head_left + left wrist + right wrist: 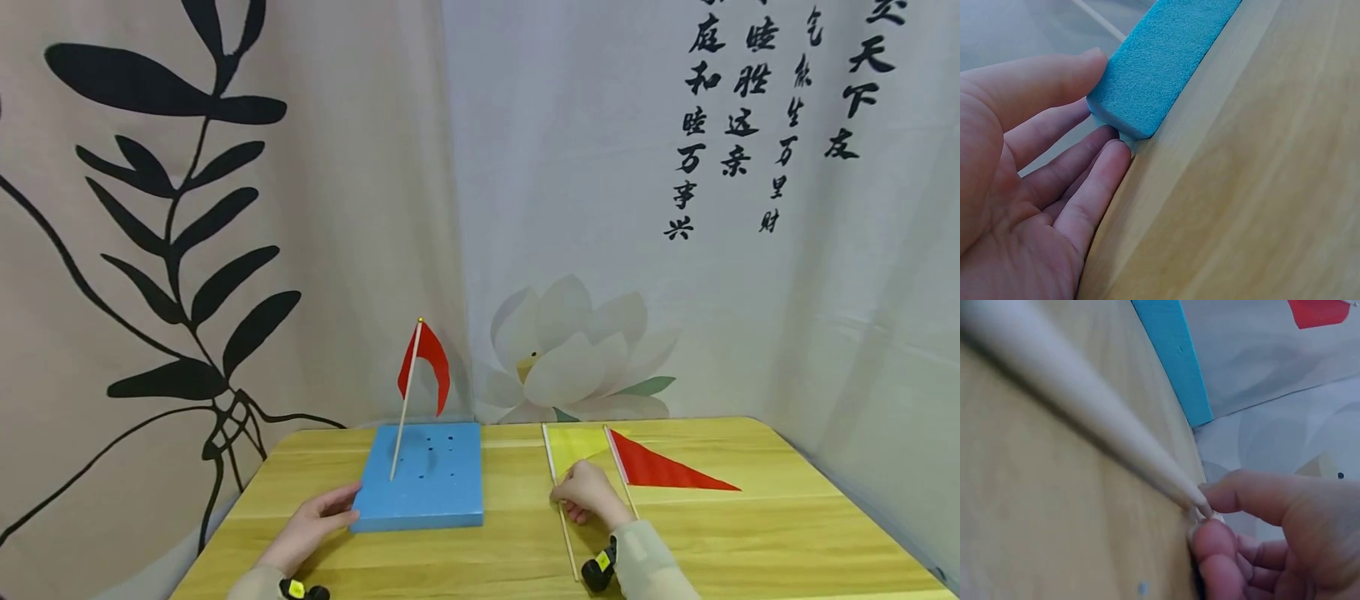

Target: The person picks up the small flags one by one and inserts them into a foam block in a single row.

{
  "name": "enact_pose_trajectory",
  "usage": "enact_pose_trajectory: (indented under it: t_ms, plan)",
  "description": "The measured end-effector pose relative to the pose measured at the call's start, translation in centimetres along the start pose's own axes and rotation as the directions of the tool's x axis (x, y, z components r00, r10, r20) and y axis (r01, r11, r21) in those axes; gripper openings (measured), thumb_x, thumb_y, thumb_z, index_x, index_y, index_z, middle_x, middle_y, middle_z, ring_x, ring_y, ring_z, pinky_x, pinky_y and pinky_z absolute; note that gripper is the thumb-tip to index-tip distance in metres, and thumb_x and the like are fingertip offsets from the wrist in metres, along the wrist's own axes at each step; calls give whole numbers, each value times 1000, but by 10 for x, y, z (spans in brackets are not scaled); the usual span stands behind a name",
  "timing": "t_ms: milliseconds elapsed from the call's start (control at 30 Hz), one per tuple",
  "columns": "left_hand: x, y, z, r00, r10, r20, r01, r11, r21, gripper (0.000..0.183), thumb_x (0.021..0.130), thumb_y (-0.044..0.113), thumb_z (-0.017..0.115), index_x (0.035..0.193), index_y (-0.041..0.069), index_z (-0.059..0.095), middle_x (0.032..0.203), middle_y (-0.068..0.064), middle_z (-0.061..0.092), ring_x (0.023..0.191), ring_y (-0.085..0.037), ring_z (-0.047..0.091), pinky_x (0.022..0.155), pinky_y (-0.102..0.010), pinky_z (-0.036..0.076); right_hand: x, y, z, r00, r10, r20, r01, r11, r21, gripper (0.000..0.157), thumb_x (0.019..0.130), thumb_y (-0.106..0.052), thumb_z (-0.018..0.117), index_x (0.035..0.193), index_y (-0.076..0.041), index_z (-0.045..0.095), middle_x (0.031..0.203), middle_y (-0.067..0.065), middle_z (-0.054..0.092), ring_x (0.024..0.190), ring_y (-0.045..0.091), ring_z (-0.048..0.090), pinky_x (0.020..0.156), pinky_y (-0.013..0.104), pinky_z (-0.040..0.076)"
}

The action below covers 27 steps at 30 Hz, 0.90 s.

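A blue foam board (420, 504) with rows of small holes lies on the table, and a red flag (430, 346) on a pale stick stands tilted in it. My left hand (313, 521) rests against the board's left front corner. In the left wrist view its thumb and fairly straight fingers touch the blue foam (1147, 75). On the right, my right hand (592, 492) pinches the stick of a yellow flag (573, 446) between thumb and forefinger. The right wrist view shows that pale stick (1104, 419) close to the wood. Just right of it lies a red triangular flag (667, 467).
The wooden table (787, 533) narrows toward its back edge. A printed curtain (375, 208) with dark leaves, a lotus and writing hangs directly behind it. The upright red flag rises above the board. The lying red flag's stick passes beneath or beside my right wrist.
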<state>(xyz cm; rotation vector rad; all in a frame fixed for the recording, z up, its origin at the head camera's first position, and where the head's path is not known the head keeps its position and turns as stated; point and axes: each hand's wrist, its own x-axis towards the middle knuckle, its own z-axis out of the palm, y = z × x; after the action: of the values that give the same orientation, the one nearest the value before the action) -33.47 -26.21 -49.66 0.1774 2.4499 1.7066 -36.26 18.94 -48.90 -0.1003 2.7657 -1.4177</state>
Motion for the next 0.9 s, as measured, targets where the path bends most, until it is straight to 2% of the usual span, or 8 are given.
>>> enact_pose_trajectory:
  t_ms: [300,433,600,900]
  plan:
    - [1,1,0,1000,-21,7,21,1000,3,67,91,33,69,143,-2,46,142,-25,45,127,-43,43,98,-52,43,-2,-2,-12,999,47,22,-50,987,152,18,79,-8,69,65,0,62,55,6,56,40,14,56,43,35,54]
    - [-1,1,0,1000,-14,2,14,1000,4,67,91,32,70,143,-2,46,142,-24,45,127,-42,44,97,-51,44,-1,-1,-12,996,74,57,-85,970,226,11,80,-7,68,79,4,66,61,8,58,43,14,58,45,33,55]
    - [-2,-1,0,1000,-9,-13,9,1000,-1,65,91,31,70,142,-2,46,141,-24,46,125,-40,46,96,-48,46,2,4,-10,991,90,102,-117,946,304,23,83,-8,67,99,8,65,67,8,59,49,15,62,48,32,56]
    - [0,-1,1,1000,-3,-8,3,1000,-3,66,91,31,69,142,-3,46,142,-24,45,127,-42,44,98,-50,44,4,5,-13,984,86,153,-138,916,376,34,86,-9,65,112,13,61,71,8,60,53,16,64,52,30,57]
